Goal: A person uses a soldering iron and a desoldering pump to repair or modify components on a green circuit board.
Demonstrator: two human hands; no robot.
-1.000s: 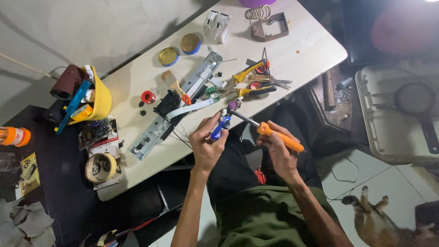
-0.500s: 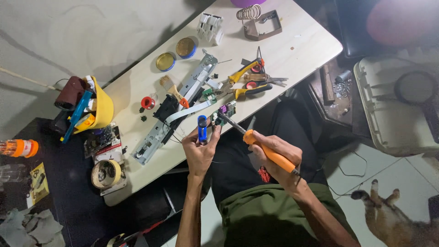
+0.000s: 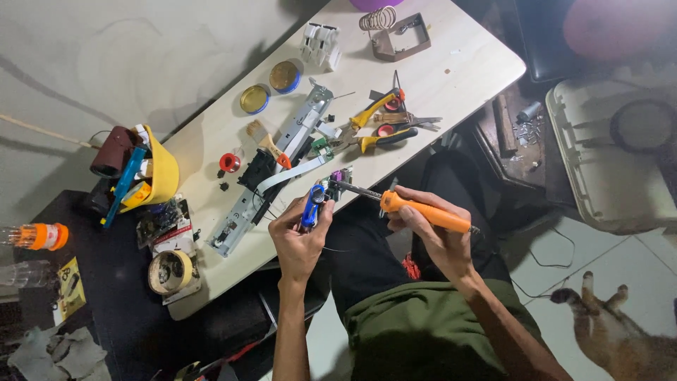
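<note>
Since the earlier frames, the right hand [image 3: 430, 236] has swung the orange-handled soldering iron [image 3: 423, 212] from a steep tilt to a flatter line, its tip now pointing toward ten o'clock. The left hand [image 3: 300, 236] has turned the small blue part [image 3: 309, 208] more upright and drawn it nearer the table [image 3: 458, 70] edge.

Left hand: fingers [image 3: 285, 219] clenched around the blue part, which stands over the person's lap, just beside the table edge. A small circuit board [image 3: 331, 185] with a purple piece sits at the upper end of the blue part; whether the two are joined cannot be told.

Right hand: fingers grasping the iron's orange handle. The metal tip [image 3: 340, 183] lies at or touching the board; contact cannot be confirmed.

Judgement: tip and work have been brought together, so the joint is being heated or is about to be.

Around the hands: at twelve o'clock from the blue part lie a long grey metal bracket [image 3: 282, 162] with a white ribbon cable [image 3: 293, 173]; at one o'clock, yellow-handled pliers [image 3: 370, 113] and scissors [image 3: 412, 120]. At nine o'clock, a yellow hard hat [image 3: 163, 173] and a roll of tape [image 3: 169, 271]. A cat [image 3: 620, 331] lies on the floor at four o'clock.
</note>
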